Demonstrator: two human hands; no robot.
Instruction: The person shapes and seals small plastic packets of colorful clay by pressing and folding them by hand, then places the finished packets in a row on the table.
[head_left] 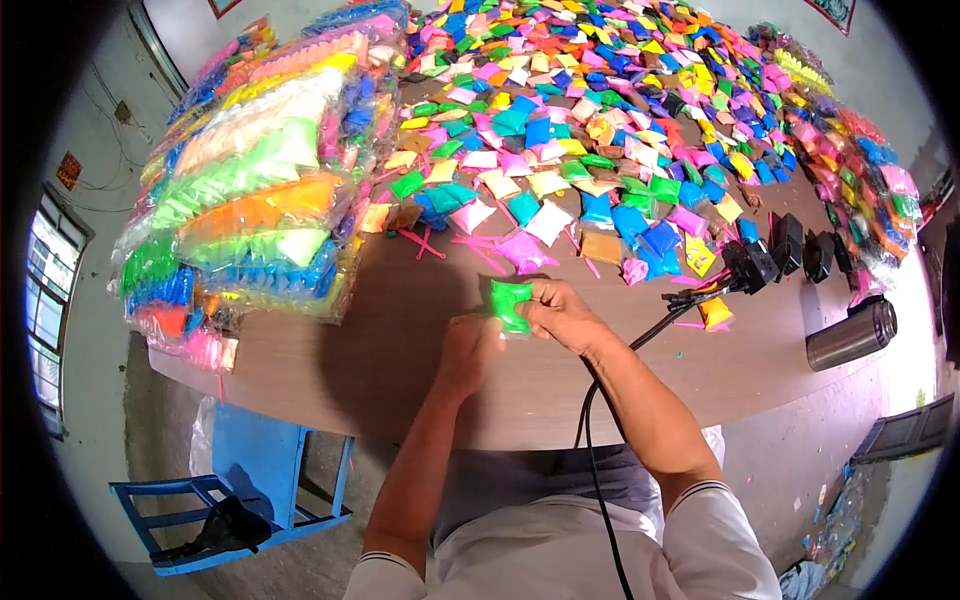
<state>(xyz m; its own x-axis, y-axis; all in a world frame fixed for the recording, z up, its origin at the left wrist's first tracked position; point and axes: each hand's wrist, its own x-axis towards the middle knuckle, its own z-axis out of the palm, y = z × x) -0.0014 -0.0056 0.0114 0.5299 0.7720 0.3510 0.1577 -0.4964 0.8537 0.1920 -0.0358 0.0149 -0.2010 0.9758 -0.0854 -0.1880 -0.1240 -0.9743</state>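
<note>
Currently, both the left hand (473, 352) and right hand (562, 315) are closed in a grip on the green packet (510, 306), held above the counter (400, 375), near the pink packet (524, 252).

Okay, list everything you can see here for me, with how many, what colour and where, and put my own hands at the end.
Held packet: one, green, between both hands
Loose packets: too many to count, mixed colours, across the table
Bagged packet piles: two, mixed colours, table's left and right sides
Thin strips: several, pink, among loose packets
Table: one, brown, centre
Flask: one, metallic, right
Cables: at least two, black, near right arm
Chair: one, blue, lower left
Item on chair: one, black, unclear
Window: one, barred, far left
Left hand: one, bare
Right hand: one, bare
</note>
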